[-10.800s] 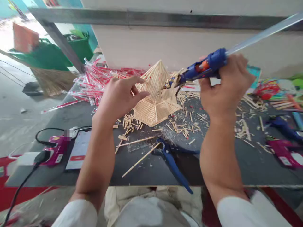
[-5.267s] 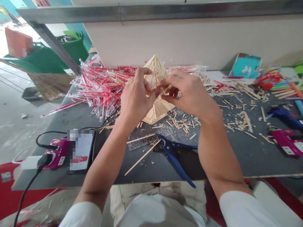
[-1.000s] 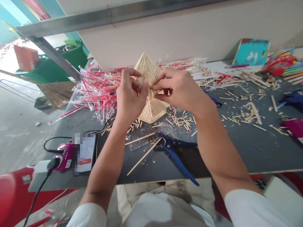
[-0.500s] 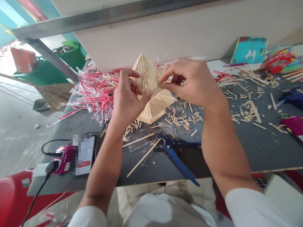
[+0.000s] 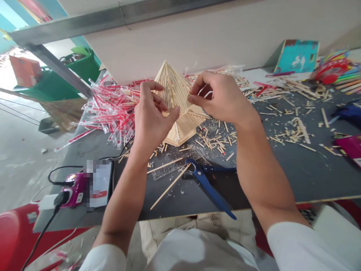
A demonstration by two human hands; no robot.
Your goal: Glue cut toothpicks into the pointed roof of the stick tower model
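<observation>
Stick model: it is on the table (image 5: 282, 177), straight ahead of the body and between the two hands; I see a pointed cone (image 5: 180, 92) above a wider skirt (image 5: 188, 124) made of the same pale sticks.
Long axis of model: it goes upward from the skirt to the peak (image 5: 165, 62). In my view it leans a little to the left, but I cannot tell if this lean is real or comes from the camera.
Right hand (image 5: 225, 96): it comes from the right side, thumb and forefinger brought near each other at the right face of the cone, below the peak and above the skirt. I cannot tell if they pinch some small piece, or if they touch the face.
Left hand (image 5: 152, 116): thumb and fingers are spread and curved, with no object that I can see between them. It is in front of the left face; contact is not clear to me.
Key relation: in my judgement it is the right fingertips against the right face, because the model lies just to their left. Both hands are close, so I cannot say surely which is nearer.
Near edge of table: blue cutter (image 5: 210, 192) and one loose stick (image 5: 170, 187), both on the person's side of the model.
</observation>
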